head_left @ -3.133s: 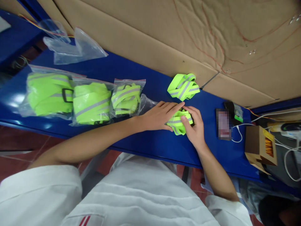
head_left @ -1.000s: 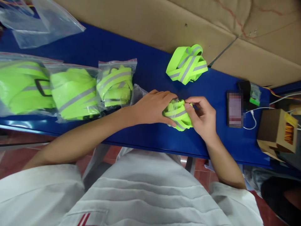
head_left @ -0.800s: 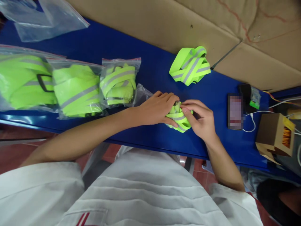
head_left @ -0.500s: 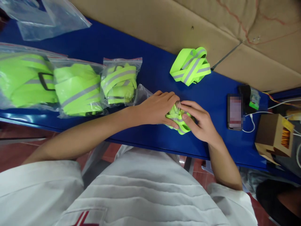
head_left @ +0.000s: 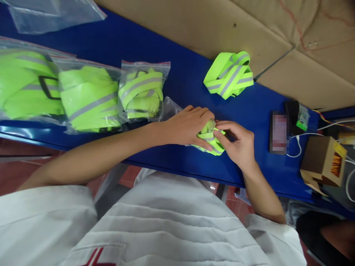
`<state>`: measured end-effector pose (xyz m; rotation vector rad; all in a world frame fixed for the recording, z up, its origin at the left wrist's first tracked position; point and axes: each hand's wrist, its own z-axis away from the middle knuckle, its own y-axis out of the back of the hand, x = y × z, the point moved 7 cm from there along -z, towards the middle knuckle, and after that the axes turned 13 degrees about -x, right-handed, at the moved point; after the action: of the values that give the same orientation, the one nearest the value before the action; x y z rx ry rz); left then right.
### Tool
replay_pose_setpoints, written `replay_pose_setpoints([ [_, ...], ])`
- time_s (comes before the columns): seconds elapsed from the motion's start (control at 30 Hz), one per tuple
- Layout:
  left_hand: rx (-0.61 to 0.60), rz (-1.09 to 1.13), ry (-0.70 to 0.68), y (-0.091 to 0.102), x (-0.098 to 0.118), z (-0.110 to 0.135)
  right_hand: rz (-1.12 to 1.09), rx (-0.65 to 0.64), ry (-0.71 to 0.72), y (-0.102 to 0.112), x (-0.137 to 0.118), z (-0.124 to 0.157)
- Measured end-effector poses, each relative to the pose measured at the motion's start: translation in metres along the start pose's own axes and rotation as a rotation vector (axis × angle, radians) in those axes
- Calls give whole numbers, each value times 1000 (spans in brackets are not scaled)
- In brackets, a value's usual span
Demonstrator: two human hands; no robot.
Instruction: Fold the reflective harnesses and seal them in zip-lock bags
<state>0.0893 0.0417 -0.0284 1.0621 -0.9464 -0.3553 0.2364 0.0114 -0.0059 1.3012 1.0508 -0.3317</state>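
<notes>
Over a small bundle of neon-yellow reflective strap (head_left: 211, 142) at the table's front, my left hand (head_left: 191, 125) is closed, thumb on the near side and fingers on the far side. A clear plastic bag (head_left: 170, 107) sticks out from beneath that hand and seems to surround part of the bundle. My right hand (head_left: 237, 140) pinches a piece of the strap at the bundle's right end between thumb and fingers. Farther back lies a loose folded reflective strap (head_left: 229, 75), touched by neither hand.
Several zip bags packed with yellow reflective straps (head_left: 88, 98) line the left of the blue table (head_left: 177, 162). Flat clear bags (head_left: 55, 16) lie behind them. A phone (head_left: 279, 133), cables and an open cardboard box (head_left: 318, 159) stand right. Large cartons (head_left: 194, 27) border the back.
My right hand has drawn a piece of strap up and slightly to the right, its fingers now closer together. My left hand stays on the bundle. The view has shifted slightly.
</notes>
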Motion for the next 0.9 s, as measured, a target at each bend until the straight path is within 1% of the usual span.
replay_pose_setpoints([
  [0.03, -3, 7, -3, -1, -1, 0, 33, -56, 47, -1, -4, 0],
  [0.17, -13, 12, 3, -1, -6, 0, 88, -359, 194, -13, -13, 2],
  [0.23, -16, -1, -16, -1, -5, 0, 142, -438, 237, -19, -13, 5],
  [0.27, -22, -11, -27, -1, -4, 0, 173, -447, 245, -22, -13, 6],
  [0.33, -39, -31, -38, 0, -2, 0, 224, -419, 246, -24, -10, 6],
  [0.4, -71, -39, -34, 1, 0, 0, 227, -353, 242, -23, -8, 3],
  [0.47, -75, -43, -23, 5, 4, 3, 195, -277, 233, -20, -6, -1],
  [0.53, -21, -71, 0, 12, 9, 8, 151, -191, 184, -16, -1, -6],
  [0.6, 34, -115, 9, 17, 17, 15, 83, -92, 94, -13, 6, -9],
  [0.67, 38, -162, -2, 15, 25, 20, 14, 7, 11, -10, 13, -9],
  [0.73, 26, -207, -3, 8, 30, 22, -6, 59, -15, -6, 15, -9],
  [0.77, 31, -223, 3, 6, 31, 22, -3, 49, -3, -5, 14, -8],
  [0.8, 38, -227, 12, 5, 30, 21, 2, 6, 21, -3, 13, -8],
  [0.9, 46, -145, 28, 8, 22, 16, 5, -247, 106, -1, 6, -7],
])
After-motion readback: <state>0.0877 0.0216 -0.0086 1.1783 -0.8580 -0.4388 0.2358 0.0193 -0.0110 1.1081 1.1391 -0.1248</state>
